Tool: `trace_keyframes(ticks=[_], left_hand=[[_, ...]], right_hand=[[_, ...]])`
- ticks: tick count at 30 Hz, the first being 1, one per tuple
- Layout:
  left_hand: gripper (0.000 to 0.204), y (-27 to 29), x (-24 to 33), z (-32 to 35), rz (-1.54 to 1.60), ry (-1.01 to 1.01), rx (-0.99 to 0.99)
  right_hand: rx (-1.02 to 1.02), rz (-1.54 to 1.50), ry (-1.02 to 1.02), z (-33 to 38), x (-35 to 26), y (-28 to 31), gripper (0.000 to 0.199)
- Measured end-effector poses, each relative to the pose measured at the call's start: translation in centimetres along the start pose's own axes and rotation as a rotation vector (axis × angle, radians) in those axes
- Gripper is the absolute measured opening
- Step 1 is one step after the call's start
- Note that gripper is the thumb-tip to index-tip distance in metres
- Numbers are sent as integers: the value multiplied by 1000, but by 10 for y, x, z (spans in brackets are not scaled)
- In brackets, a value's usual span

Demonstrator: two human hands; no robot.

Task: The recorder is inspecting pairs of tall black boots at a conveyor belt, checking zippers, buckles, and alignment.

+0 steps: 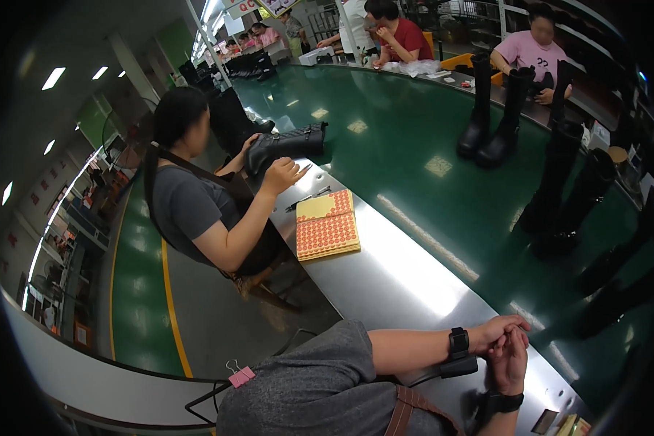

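My left hand (493,336) and my right hand (512,360) are clasped loosely over the right side of the metal bench, their fingers bent and pressed against each other. Nothing else shows between them. Black bands circle both wrists, and a small black box (459,366) sits beside my left wrist. Farther up the bench lies a yellow pad (320,209) covered with rows of round orange stickers, with pens (309,200) behind it. Just beyond, a co-worker steadies a black buckled boot (287,147) with one hand and holds a thin pen-like object in the other.
A green conveyor belt (385,138) runs along the bench's far side. Tall black boots (507,120) stand on it at the right. Small yellow items (574,426) lie at the lower right. Other people work across the belt, near a yellow bin (458,62).
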State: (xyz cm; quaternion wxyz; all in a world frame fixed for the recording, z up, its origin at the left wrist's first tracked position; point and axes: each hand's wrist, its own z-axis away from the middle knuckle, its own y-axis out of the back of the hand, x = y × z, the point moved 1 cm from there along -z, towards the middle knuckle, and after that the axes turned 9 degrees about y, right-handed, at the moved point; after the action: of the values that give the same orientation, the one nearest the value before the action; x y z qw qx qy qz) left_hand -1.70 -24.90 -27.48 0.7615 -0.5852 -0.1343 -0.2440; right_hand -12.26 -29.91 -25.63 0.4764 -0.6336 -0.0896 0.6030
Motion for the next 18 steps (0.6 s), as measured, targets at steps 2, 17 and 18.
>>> trace_keyframes(ticks=[2,17,18], left_hand=[[37,0,1,0,-3,-1,-2],[37,-4,3,2,-5,-7,18],[36,-6,3,2,-1,-14,22]], right_hand=[[-19,17,-3,0,-1,-1,20],[41,-2,8,1,-3,-9,21],[45,-4,7,1,-3,-8,21]])
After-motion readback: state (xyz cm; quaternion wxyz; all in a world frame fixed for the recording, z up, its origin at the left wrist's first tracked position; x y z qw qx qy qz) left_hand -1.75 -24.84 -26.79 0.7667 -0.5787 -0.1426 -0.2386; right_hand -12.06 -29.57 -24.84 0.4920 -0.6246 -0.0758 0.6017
